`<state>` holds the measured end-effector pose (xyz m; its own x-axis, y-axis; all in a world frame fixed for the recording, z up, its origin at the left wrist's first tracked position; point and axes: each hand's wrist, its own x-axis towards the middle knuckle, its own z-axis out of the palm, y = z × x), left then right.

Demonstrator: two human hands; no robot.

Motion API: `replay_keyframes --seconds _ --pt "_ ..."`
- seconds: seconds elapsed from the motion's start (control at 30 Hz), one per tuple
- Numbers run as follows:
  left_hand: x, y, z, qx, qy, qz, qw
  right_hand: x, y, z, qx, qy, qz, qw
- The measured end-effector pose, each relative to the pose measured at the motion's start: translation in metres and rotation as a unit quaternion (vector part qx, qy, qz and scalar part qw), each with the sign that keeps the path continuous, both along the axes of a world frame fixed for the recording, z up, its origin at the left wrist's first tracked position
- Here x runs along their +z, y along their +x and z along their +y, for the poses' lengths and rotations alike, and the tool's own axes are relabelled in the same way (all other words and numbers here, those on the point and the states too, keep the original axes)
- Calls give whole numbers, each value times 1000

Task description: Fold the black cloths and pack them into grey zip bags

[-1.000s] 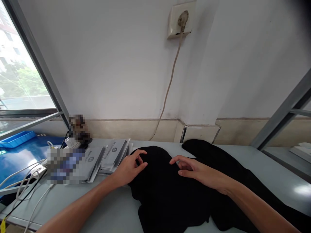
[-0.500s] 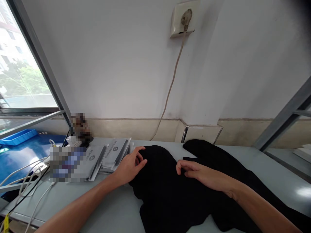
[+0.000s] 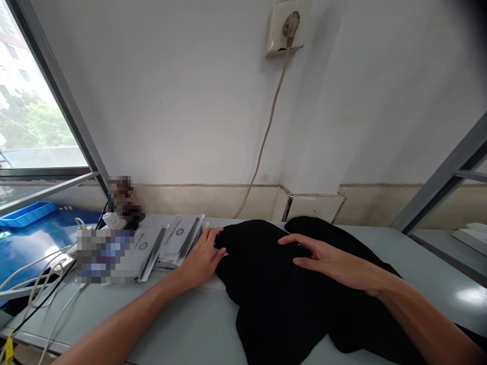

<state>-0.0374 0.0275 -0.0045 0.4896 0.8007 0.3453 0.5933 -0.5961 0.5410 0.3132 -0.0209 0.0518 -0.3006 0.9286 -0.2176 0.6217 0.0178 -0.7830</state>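
Note:
A black cloth piece (image 3: 274, 289) lies spread over the grey table (image 3: 182, 324), with one part stretching away to the right. My left hand (image 3: 203, 256) is at its upper left edge, thumb and fingers apart, fingertips touching or just over the fabric. Over the middle of the cloth is my right hand (image 3: 323, 261), thumb and index finger spread, with nothing between them. Whether its fingertips touch the cloth cannot be made out. Grey plastic packages with printed lettering (image 3: 178, 241) lie just left of my left hand.
White cables and a power strip (image 3: 63, 261) lie at the left, near a blue tray (image 3: 28, 214). A wall socket (image 3: 285, 30) has a cord hanging behind the table. Metal frame bars (image 3: 437, 177) stand at both sides.
The black cloth's left edge has shifted right and its top edge slightly up. My right hand has moved a little right and its fingers have spread. My left hand's fingers have straightened.

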Motion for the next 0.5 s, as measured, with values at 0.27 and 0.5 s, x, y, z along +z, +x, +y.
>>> replay_keyframes --seconds 0.27,0.5 --pt "-4 -1 2 1 44 27 999 1 -17 -2 24 10 -10 1000" --pt "-7 -4 3 -3 61 45 997 31 30 -10 0 86 54 995"
